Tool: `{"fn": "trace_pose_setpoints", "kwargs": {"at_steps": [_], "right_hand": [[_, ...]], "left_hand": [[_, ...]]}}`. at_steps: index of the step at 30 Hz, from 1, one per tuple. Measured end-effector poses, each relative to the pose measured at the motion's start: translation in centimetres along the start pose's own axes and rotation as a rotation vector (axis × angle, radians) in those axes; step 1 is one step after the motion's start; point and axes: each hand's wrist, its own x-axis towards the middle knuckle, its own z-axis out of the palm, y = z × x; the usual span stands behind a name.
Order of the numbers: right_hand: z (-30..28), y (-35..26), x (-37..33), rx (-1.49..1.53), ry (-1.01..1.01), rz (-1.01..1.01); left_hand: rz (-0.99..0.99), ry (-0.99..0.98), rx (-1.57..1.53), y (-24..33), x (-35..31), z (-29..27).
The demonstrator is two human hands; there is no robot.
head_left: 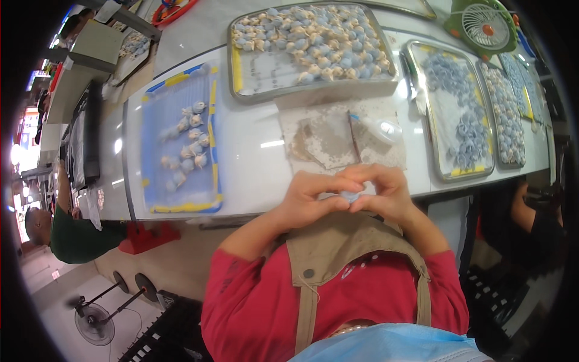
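You've got a red s/s tee [253, 308] w/ pale chest print [357, 266], tan apron [350, 238] w/ matching straps [306, 320] & dk round snap [309, 273], plus lt-blue mask [392, 345] & beaded necklace [350, 329].

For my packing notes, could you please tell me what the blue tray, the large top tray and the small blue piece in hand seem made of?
Blue tray: probably plastic, satiny, coloured without metallic glint.
Large top tray: likely metal, silvery and shiny.
Small blue piece: perhaps clay, matte, but mostly hidden.
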Motion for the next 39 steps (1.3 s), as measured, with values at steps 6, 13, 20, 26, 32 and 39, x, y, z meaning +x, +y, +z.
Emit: {"fn": "trace_pose_setpoints", "kwargs": {"at_steps": [6,13,20,26,32,39], "right_hand": [[-1.4,-1.3,1.8,-0.469,0.254,0.004],[-5.0,0.2,-0.3,-0.624,0.525,-0.025],[-5.6,0.5,-0.8,-0.690,0.610,-0.050],[-6.8,1.4,-1.9,-0.712,0.644,-0.058],[-7.4,1.6,-1.3,-0.925,0.605,-0.051],[-6.7,2.4,-0.1,-0.996,0.457,0.037]], "left_hand": [[-0.027,0.628,1.033,2.9,-2.0,-10.3],[-0.419,0.760,1.638,3.6,-0.2,-20.6],[0.219,0.490,1.343,-1.6,14.6,-20.7],[-0.082,0.390,1.441,-2.9,17.5,-19.0],[-0.090,0.513,0.529,1.1,12.2,-12.5],[-0.304,0.300,0.001,0.2,2.2,-1.6]]}}
